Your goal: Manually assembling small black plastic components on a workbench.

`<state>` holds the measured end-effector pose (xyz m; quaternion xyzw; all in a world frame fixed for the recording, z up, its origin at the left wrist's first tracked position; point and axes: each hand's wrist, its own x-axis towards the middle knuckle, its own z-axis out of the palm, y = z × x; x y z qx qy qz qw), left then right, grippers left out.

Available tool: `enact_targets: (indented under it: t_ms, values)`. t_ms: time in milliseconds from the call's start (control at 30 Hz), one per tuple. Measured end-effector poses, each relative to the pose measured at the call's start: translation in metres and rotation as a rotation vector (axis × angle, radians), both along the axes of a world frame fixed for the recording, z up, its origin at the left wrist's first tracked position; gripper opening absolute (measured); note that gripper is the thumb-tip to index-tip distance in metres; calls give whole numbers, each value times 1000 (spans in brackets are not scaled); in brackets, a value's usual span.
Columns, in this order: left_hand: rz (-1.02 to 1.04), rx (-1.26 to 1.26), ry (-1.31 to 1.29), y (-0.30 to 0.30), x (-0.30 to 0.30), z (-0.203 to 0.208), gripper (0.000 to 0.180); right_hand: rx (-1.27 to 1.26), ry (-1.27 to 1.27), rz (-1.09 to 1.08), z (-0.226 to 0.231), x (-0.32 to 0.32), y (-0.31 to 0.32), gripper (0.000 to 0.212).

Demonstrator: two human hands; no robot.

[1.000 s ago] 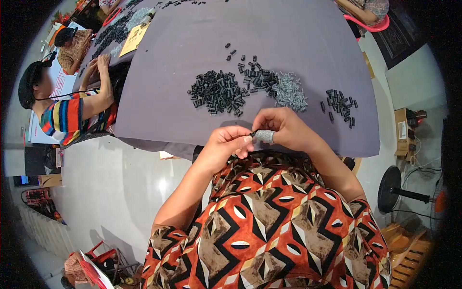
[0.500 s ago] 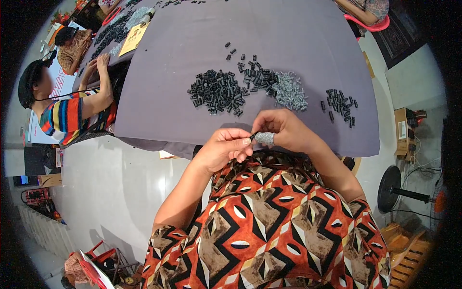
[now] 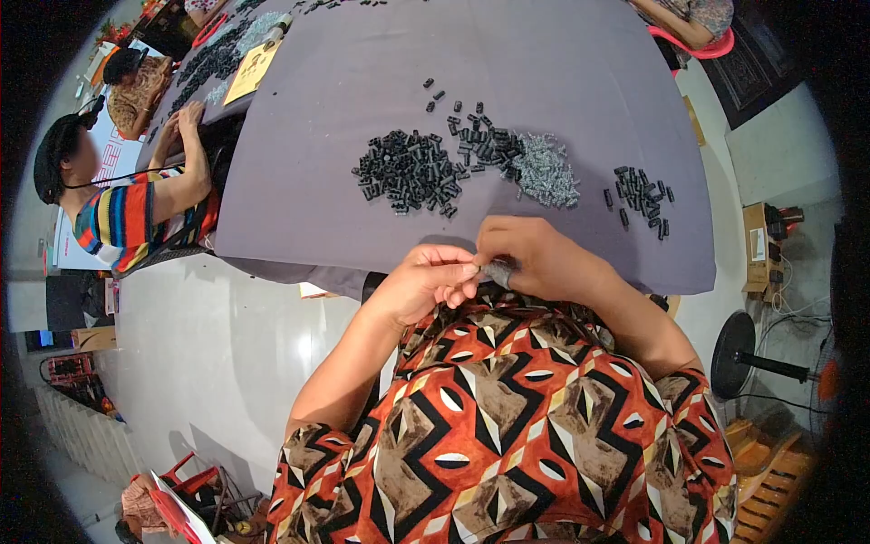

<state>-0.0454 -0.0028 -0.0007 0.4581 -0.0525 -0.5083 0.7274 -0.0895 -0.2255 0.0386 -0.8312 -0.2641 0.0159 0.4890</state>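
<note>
Just in front of my body, over the table's near edge, my left hand (image 3: pixel 433 279) is closed in a pinch. Thumb and forefinger press on a small black piece, now almost wholly hidden by the fingers. Against those fingertips lies my right hand (image 3: pixel 536 257), curled with its knuckles up; whatever it grips is out of sight. A grey wrap (image 3: pixel 497 274) shows below the right fingers, seemingly around one of them. Beyond my hands lie a heap of short black cylindrical parts (image 3: pixel 410 172), a smaller group of black parts (image 3: pixel 487 143) and a pile of silvery springs (image 3: pixel 547 172).
The grey-clothed table (image 3: pixel 335 82) carries another group of black parts (image 3: pixel 642 195) at the right. A person in a striped top (image 3: pixel 149 213) works at the left, near a yellow card (image 3: pixel 251 72). A black round-based stand (image 3: pixel 734 355) is on the floor at right.
My right hand has rolled over, knuckles upward, covering the black piece and part of the grey wrap that showed before. My left hand keeps its pinch almost in place.
</note>
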Motion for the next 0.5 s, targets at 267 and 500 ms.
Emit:
enact_targets:
  t_ms: [267,500]
  values:
    - [129,-39,80,-11,-14,-1,13,-12,81,-73,8,-5,-3,44]
    - [299,89,-163,-19,-26,5,16,-264,-105,-208,7,-20,5,48]
